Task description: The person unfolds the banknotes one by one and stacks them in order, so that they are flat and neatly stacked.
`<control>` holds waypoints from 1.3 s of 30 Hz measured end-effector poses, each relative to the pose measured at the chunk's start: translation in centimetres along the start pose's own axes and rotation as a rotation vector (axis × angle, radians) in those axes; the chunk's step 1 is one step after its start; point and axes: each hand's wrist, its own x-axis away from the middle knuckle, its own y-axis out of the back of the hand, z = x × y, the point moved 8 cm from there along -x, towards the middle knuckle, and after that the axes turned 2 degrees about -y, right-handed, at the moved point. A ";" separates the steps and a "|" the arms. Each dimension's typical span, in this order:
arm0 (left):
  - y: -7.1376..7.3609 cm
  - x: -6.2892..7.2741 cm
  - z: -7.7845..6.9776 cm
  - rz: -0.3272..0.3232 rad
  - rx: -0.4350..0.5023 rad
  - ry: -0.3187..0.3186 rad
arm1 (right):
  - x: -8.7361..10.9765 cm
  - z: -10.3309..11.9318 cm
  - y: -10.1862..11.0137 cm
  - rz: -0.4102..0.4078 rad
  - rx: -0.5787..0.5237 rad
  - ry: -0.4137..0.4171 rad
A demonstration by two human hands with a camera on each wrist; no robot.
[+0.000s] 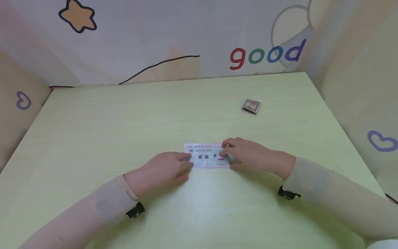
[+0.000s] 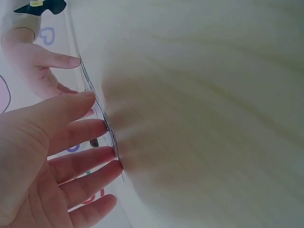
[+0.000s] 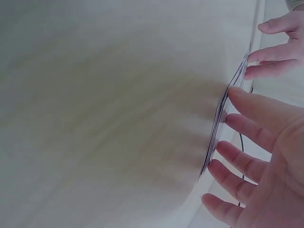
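A thin stack of paper notes, pale with printed characters and a small pink and green cartoon, lies flat on the table in the head view. My left hand touches its left end with the fingertips, the fingers fairly straight. Over the right end, my right hand rests its thumb and fingertips along the edges and top. From the left wrist, the notes appear edge-on beside spread fingers. The right wrist view shows the stack as several thin layers, slightly apart, with extended fingertips against them.
A small brownish folded bundle lies farther back on the right of the pale green table. A printed cloth stands behind the table and along both sides. Part of a white object shows at the lower right corner.
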 end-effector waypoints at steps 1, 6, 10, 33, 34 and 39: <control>-0.1 0.0 0.0 0.010 0.005 0.002 | 0.0 0.0 0.0 0.004 -0.006 0.004; -0.2 0.1 -0.1 -0.003 0.003 -0.023 | 0.3 -0.2 0.0 0.003 -0.025 0.016; -0.1 0.2 0.0 -0.024 -0.021 -0.041 | 0.4 -0.5 0.2 -0.013 -0.024 0.014; -0.4 0.6 -0.1 0.041 -0.017 -0.022 | 0.8 -3.0 0.8 0.016 -0.105 0.012; -0.3 0.5 -0.1 0.033 -0.015 -0.023 | 0.8 -3.7 1.2 -0.002 -0.125 -0.016; -0.1 0.4 0.0 0.010 0.011 -0.018 | 0.9 -8.3 3.6 -0.164 -0.226 -0.231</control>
